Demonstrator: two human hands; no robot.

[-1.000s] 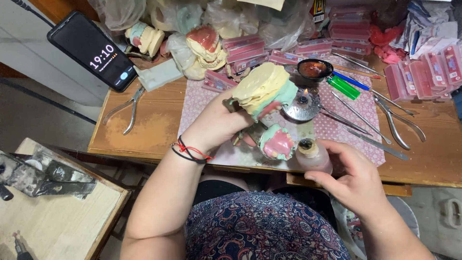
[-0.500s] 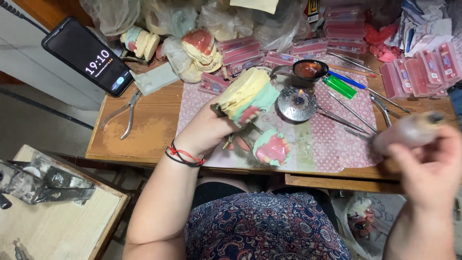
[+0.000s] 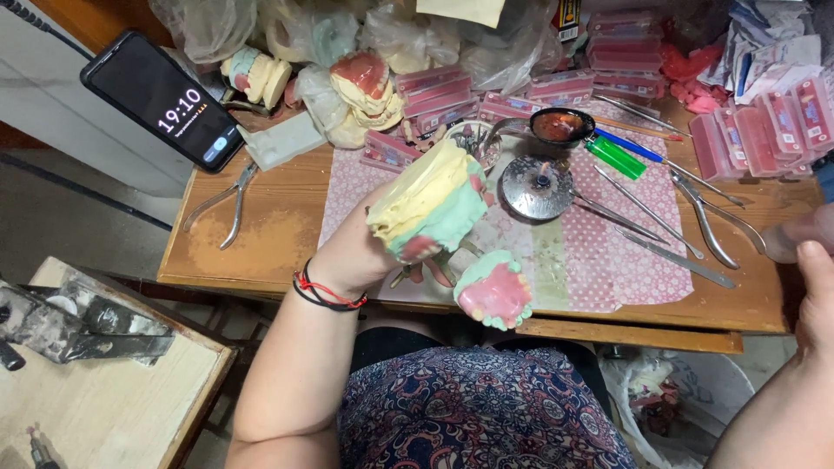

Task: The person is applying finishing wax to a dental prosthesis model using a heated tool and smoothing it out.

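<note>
Left hand closed around yellow-and-green dental cast, lifted above front part of pink dotted mat on wooden table; red and black bracelets on that wrist. Second green cast with pink gum wax just below and right of held cast, at table's near edge; cannot tell whether fingers touch it. Right hand at far right frame edge, mostly cut off, blurred pale object against fingertips, grip state impossible to tell. On mat: round metal burner, small pan with red wax, green lighter, blue pen, several long metal instruments. Pliers on bare wood at left. Black phone propped at back left. Pink tooth-card boxes and bagged casts along back.
</note>
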